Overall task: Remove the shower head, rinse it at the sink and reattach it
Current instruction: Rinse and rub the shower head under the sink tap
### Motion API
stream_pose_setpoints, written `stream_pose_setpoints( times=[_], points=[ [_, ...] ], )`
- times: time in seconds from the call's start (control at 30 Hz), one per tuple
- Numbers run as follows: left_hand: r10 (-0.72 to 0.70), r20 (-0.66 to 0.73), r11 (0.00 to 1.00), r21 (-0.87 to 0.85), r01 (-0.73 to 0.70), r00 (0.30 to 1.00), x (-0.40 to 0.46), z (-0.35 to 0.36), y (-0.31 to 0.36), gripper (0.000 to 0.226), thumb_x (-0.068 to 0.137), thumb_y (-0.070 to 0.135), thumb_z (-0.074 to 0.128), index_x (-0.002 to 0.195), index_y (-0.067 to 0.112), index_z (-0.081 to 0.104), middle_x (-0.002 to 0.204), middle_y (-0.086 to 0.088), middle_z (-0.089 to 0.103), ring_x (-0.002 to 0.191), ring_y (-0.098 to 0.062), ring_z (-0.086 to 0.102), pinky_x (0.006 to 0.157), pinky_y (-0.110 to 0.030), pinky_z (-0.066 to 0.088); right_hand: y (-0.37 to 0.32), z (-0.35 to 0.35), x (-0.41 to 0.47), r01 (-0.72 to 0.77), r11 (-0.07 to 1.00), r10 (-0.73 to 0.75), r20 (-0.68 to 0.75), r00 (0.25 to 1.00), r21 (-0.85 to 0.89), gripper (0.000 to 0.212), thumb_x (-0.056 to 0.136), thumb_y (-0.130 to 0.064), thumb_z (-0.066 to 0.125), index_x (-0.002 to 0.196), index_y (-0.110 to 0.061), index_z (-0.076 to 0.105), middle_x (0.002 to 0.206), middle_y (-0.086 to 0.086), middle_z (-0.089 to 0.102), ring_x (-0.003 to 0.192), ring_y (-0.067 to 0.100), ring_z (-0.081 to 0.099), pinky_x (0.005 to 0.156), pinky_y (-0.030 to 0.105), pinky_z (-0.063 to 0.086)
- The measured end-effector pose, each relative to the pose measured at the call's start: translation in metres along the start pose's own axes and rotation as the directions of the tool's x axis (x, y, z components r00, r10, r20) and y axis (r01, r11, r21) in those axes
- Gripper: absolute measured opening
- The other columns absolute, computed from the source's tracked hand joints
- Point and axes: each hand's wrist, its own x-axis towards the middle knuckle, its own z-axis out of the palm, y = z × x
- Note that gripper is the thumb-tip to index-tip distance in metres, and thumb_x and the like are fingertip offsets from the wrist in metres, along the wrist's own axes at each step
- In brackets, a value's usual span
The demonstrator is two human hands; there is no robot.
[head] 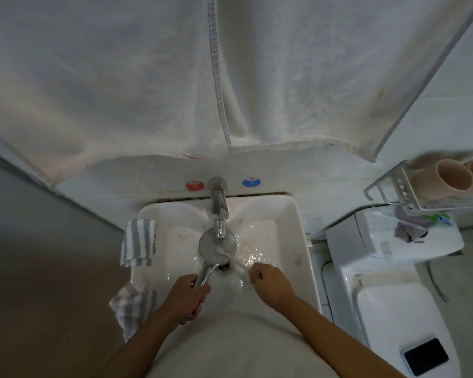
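Striped cloth (138,241): blue-grey and white, draped over the sink's left rim, likely parked within reach for wiping.
Second cloth (133,306): paler stripes, hanging off the sink's front-left corner, just beside the left wrist.
Left hand (187,297): fingers wrapped round the chrome handle of the shower head, low on the stem, so the face can be angled under the stream.
Shower head (217,245): held over the middle of the sink (290,241), disc face up directly beneath the tap (218,207), where running water can flush the nozzles.
Toothbrush (231,257): a white brush, by its look, its head lying on the disc's right edge, seemingly for scrubbing scale.
Right hand (268,282): closed round the brush's end near the sink's front-right part.
Stage: rinsing seems underway; reattaching is not yet done.
Toilet (393,296): right of the sink, a dark phone (426,356) lying on its lid.
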Motion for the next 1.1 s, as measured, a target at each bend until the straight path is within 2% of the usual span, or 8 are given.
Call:
stream_pose_setpoints(
  times=[0.13, 0.3, 0.47, 0.6, 0.73, 0.83, 0.93, 1.1],
  points=[
    [0.005, 0.012, 1.000, -0.022, -0.005, 1.000, -0.001, -0.001, -0.006, 0.015, 0.087, 0.014, 0.060, 0.074, 0.009, 0.054, 0.054, -0.007, 0.051, 0.036, -0.019, 0.044, 0.040, -0.022, 0.033, 0.001, -0.005, 0.006, -0.071, 0.997, 0.067, -0.110, 0.992, -0.033, 0.028, 0.104, -0.032, 0.039, 0.084, -0.019, 0.053, 0.082, 0.005, 0.056, 0.076, 0.026, 0.048, 0.065, 0.031, 0.036],
    [0.003, 0.004, 0.999, -0.038, -0.003, 1.000, -0.002, -0.003, -0.009, 0.016, 0.087, 0.012, 0.060, 0.073, 0.009, 0.054, 0.053, -0.005, 0.051, 0.035, -0.017, 0.043, 0.039, -0.021, 0.034, -0.001, -0.001, 0.001, -0.016, 1.000, 0.016, 0.001, 1.000, 0.026, 0.033, 0.103, -0.028, 0.042, 0.071, -0.020, 0.046, 0.075, 0.001, 0.050, 0.074, 0.025, 0.048, 0.065, 0.031, 0.036],
    [0.005, -0.009, 0.999, -0.034, -0.006, 1.000, 0.000, -0.007, -0.011, 0.017, 0.085, 0.015, 0.061, 0.070, 0.011, 0.054, 0.051, -0.005, 0.052, 0.038, -0.018, 0.045, 0.046, -0.028, 0.036, 0.002, -0.003, 0.007, -0.065, 0.998, 0.066, -0.087, 0.994, 0.011, 0.032, 0.103, -0.032, 0.040, 0.074, -0.021, 0.045, 0.078, 0.003, 0.053, 0.075, 0.027, 0.049, 0.066, 0.033, 0.038],
    [-0.003, -0.003, 0.998, -0.055, 0.003, 1.000, -0.001, -0.006, -0.013, 0.017, 0.087, 0.012, 0.059, 0.071, 0.010, 0.053, 0.052, -0.004, 0.050, 0.036, -0.017, 0.044, 0.039, -0.021, 0.034, 0.000, 0.000, 0.003, -0.028, 1.000, 0.028, -0.016, 0.999, 0.010, 0.032, 0.104, -0.031, 0.041, 0.075, -0.019, 0.049, 0.078, 0.002, 0.052, 0.075, 0.025, 0.049, 0.065, 0.030, 0.036],
    [-0.027, 0.004, 0.997, -0.075, 0.027, 1.000, 0.000, -0.005, -0.018, 0.015, 0.087, 0.015, 0.060, 0.073, 0.011, 0.055, 0.053, -0.005, 0.051, 0.038, -0.017, 0.044, 0.043, -0.022, 0.035, 0.004, -0.004, 0.007, -0.090, 0.996, 0.092, -0.091, 0.992, 0.018, 0.033, 0.104, -0.032, 0.040, 0.074, -0.019, 0.045, 0.075, 0.002, 0.052, 0.074, 0.027, 0.049, 0.064, 0.031, 0.036],
    [-0.053, -0.002, 0.994, -0.099, 0.053, 0.999, 0.000, -0.007, -0.021, 0.014, 0.084, 0.019, 0.061, 0.074, 0.010, 0.057, 0.054, -0.006, 0.052, 0.040, -0.018, 0.045, 0.049, -0.028, 0.036, 0.005, -0.003, 0.005, -0.051, 0.998, 0.052, -0.041, 0.998, 0.035, 0.038, 0.103, -0.030, 0.042, 0.067, -0.018, 0.042, 0.066, -0.002, 0.046, 0.070, 0.025, 0.047, 0.061, 0.032, 0.035],
    [-0.058, 0.006, 0.994, -0.088, 0.058, 0.998, -0.001, -0.008, -0.023, 0.015, 0.077, 0.027, 0.061, 0.071, 0.013, 0.058, 0.055, -0.007, 0.053, 0.042, -0.019, 0.046, 0.051, -0.028, 0.035, 0.003, 0.000, 0.001, -0.017, 0.999, 0.017, -0.001, 1.000, 0.044, 0.034, 0.101, -0.030, 0.043, 0.070, -0.018, 0.048, 0.068, -0.001, 0.049, 0.069, 0.024, 0.049, 0.064, 0.031, 0.038],
    [-0.028, 0.021, 0.995, -0.092, 0.029, 0.999, -0.001, -0.004, -0.023, 0.014, 0.089, 0.013, 0.060, 0.077, 0.007, 0.056, 0.056, -0.007, 0.052, 0.039, -0.017, 0.043, 0.043, -0.024, 0.037, 0.003, -0.005, 0.007, -0.050, 0.999, 0.050, -0.070, 0.996, 0.010, 0.032, 0.104, -0.029, 0.040, 0.075, -0.017, 0.046, 0.075, 0.004, 0.053, 0.074, 0.028, 0.048, 0.065, 0.032, 0.038]
  ],
)
